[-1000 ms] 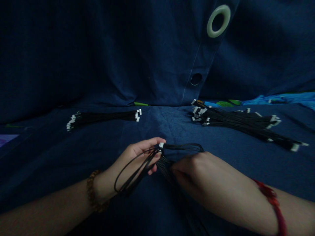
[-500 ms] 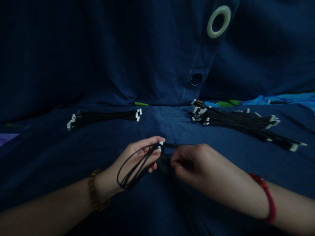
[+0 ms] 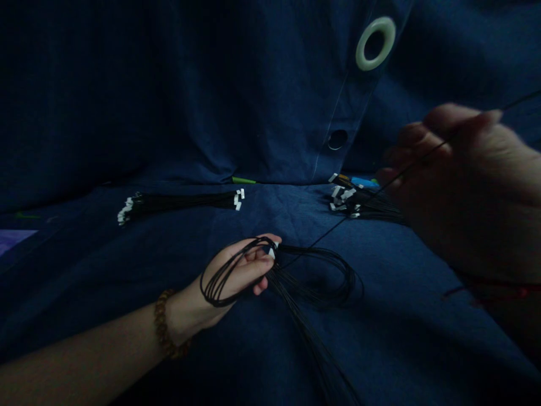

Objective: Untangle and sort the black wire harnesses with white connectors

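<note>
My left hand [image 3: 245,268] is closed on a looped bundle of thin black cables [image 3: 217,282], pinched near a white connector [image 3: 273,250]. Loops hang on both sides of the grip, and loose strands trail down toward the bottom of the view. Raised high at the right, my right hand [image 3: 465,180] is blurred, its fingers curled with the thumb against a single black cable [image 3: 327,233]. That cable stretches taut from the bundle up past the palm and out beyond the thumb.
A bundle of black cables with white connectors [image 3: 181,201] lies on the dark blue cloth [image 3: 287,208] to the left. Another cable pile [image 3: 380,207] lies at the right, partly hidden by my right hand. Behind hangs a dark blue curtain with a pale ring [image 3: 376,44].
My right hand has swung from beside the bundle up and to the right, drawing one cable out straight. My left hand keeps its grip, and the right-side loops now show.
</note>
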`<state>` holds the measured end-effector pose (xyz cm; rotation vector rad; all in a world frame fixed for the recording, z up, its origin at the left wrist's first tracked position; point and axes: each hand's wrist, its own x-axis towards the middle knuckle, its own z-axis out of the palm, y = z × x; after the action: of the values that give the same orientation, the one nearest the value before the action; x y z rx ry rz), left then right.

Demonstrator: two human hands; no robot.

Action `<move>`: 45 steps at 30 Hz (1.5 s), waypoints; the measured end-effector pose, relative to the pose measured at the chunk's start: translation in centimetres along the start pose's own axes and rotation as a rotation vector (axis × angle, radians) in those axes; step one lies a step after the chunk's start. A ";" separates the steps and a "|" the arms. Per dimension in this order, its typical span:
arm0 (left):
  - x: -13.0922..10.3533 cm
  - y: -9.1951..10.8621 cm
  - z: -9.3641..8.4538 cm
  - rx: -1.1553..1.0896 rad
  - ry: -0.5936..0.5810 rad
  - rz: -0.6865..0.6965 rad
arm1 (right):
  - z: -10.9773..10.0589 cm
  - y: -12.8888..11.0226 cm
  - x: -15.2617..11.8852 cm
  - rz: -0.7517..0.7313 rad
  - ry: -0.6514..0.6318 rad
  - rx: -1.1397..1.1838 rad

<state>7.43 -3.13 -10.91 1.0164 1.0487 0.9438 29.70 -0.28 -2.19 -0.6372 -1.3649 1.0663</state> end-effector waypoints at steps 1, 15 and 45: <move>0.0 0.0 0.0 0.005 -0.001 0.002 | 0.2 -0.1 -0.1 -0.029 0.064 0.010; -0.6 0.5 0.0 -0.056 -0.113 -0.039 | 3.4 1.8 -4.6 0.111 -0.635 -1.255; -1.0 1.4 0.3 0.023 -0.125 -0.035 | 3.2 1.7 -4.7 0.087 -0.651 -1.290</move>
<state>7.30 -3.74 -9.33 1.0596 0.9718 0.8309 26.76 -4.35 -5.33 -1.3294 -2.6150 0.3056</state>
